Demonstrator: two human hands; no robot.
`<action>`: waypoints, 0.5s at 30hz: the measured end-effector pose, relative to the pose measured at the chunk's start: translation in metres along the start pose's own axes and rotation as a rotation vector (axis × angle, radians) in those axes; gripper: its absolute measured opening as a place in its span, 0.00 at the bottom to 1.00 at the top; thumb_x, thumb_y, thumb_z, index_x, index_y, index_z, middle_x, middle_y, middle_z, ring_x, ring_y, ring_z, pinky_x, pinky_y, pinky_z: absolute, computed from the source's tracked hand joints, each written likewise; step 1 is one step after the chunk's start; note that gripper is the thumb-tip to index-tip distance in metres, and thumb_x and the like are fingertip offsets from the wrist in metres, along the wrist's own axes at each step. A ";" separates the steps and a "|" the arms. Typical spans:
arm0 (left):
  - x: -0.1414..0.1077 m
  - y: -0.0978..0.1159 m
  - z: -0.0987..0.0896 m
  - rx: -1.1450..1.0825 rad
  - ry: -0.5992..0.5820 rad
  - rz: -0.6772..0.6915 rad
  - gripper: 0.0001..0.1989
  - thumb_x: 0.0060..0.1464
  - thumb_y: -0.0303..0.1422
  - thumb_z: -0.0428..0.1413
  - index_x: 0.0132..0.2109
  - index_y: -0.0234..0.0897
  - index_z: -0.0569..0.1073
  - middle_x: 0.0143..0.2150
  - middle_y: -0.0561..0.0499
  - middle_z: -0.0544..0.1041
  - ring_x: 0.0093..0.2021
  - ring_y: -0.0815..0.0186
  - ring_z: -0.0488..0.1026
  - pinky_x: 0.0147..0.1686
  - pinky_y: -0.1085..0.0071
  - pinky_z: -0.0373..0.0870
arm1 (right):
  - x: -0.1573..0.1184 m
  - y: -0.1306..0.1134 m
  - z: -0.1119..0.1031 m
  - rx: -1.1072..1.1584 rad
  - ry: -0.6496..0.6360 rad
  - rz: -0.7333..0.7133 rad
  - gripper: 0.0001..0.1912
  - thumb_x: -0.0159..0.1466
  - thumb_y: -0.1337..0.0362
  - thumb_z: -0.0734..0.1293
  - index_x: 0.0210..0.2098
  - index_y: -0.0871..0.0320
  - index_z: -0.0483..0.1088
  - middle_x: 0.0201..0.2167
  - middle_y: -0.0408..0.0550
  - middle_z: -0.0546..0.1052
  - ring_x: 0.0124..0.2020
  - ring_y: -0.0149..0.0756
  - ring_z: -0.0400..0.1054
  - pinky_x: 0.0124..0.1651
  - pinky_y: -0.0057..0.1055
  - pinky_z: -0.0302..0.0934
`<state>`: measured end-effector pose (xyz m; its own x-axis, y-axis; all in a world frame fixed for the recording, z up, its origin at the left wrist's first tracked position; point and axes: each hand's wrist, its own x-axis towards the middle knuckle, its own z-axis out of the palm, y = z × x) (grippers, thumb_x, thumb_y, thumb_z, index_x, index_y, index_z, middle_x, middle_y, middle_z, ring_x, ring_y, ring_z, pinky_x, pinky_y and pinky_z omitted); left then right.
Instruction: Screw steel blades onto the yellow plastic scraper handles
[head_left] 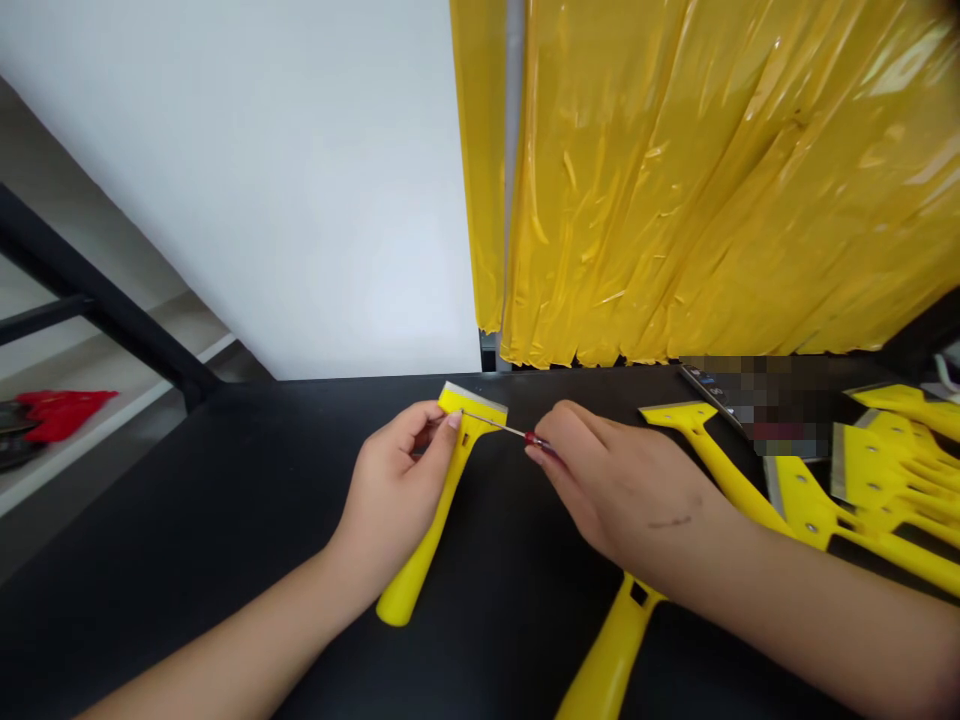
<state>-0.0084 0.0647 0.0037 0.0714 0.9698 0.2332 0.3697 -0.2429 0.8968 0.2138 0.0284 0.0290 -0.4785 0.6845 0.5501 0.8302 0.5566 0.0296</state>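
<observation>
My left hand (397, 490) is shut around the neck of a yellow plastic scraper (424, 560), whose metal-edged head points away from me and whose handle rests on the black table (187, 560). My right hand (607, 490) pinches a small red-handled screwdriver (534, 439). Its thin steel shaft reaches across to the scraper's head, with the tip by my left fingers. The fingers hide the exact contact point. Another yellow scraper (615, 650) lies under my right wrist, and one more (705, 450) sits just beyond my right hand.
Several yellow scrapers (817, 510) lie piled at the table's right side, near a dark object partly pixelated (720, 395). Yellow plastic sheeting (720, 180) hangs behind the table beside a white wall (225, 180). A red cloth (66, 412) lies on a lower shelf at the left.
</observation>
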 end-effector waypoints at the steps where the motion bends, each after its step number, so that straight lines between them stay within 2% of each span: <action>1: 0.000 0.001 0.000 0.000 -0.001 -0.001 0.10 0.67 0.41 0.56 0.43 0.42 0.77 0.41 0.51 0.81 0.41 0.59 0.75 0.41 0.67 0.69 | 0.001 0.001 0.000 -0.024 0.015 0.000 0.12 0.76 0.64 0.61 0.35 0.55 0.64 0.27 0.40 0.69 0.25 0.35 0.66 0.27 0.34 0.52; 2: -0.001 0.002 0.000 0.001 -0.003 -0.002 0.10 0.67 0.41 0.56 0.42 0.42 0.77 0.40 0.52 0.81 0.41 0.59 0.75 0.41 0.67 0.69 | 0.001 0.002 -0.001 -0.059 0.038 0.008 0.12 0.77 0.62 0.61 0.35 0.54 0.65 0.27 0.40 0.69 0.24 0.35 0.66 0.27 0.34 0.52; 4: -0.002 0.004 0.001 0.004 -0.004 -0.006 0.10 0.67 0.42 0.57 0.42 0.42 0.77 0.39 0.52 0.80 0.40 0.60 0.74 0.40 0.68 0.68 | 0.002 0.004 -0.001 -0.101 0.103 0.050 0.08 0.77 0.60 0.61 0.41 0.55 0.68 0.31 0.42 0.72 0.27 0.36 0.68 0.28 0.34 0.52; 6: -0.003 0.005 0.001 0.008 -0.002 -0.013 0.10 0.67 0.42 0.57 0.41 0.42 0.77 0.37 0.53 0.80 0.38 0.61 0.73 0.38 0.69 0.67 | 0.003 0.005 0.000 -0.082 0.130 0.064 0.06 0.76 0.63 0.61 0.47 0.57 0.68 0.36 0.46 0.74 0.30 0.37 0.70 0.27 0.32 0.53; 10: -0.002 0.004 0.002 0.005 0.000 -0.020 0.10 0.66 0.41 0.57 0.41 0.42 0.78 0.36 0.53 0.79 0.38 0.61 0.73 0.38 0.69 0.67 | 0.001 0.003 0.001 -0.057 0.088 0.020 0.07 0.76 0.64 0.60 0.40 0.56 0.65 0.30 0.44 0.73 0.27 0.37 0.69 0.26 0.33 0.51; 15: -0.001 0.003 0.003 -0.002 -0.005 -0.024 0.10 0.66 0.42 0.57 0.42 0.42 0.78 0.37 0.53 0.80 0.38 0.60 0.74 0.39 0.69 0.68 | 0.001 0.001 -0.001 -0.048 0.031 0.052 0.08 0.76 0.62 0.59 0.39 0.56 0.64 0.28 0.44 0.74 0.24 0.37 0.69 0.26 0.32 0.49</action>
<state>-0.0045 0.0632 0.0050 0.0671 0.9755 0.2097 0.3698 -0.2195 0.9028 0.2144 0.0292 0.0300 -0.4255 0.6968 0.5774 0.8671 0.4966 0.0396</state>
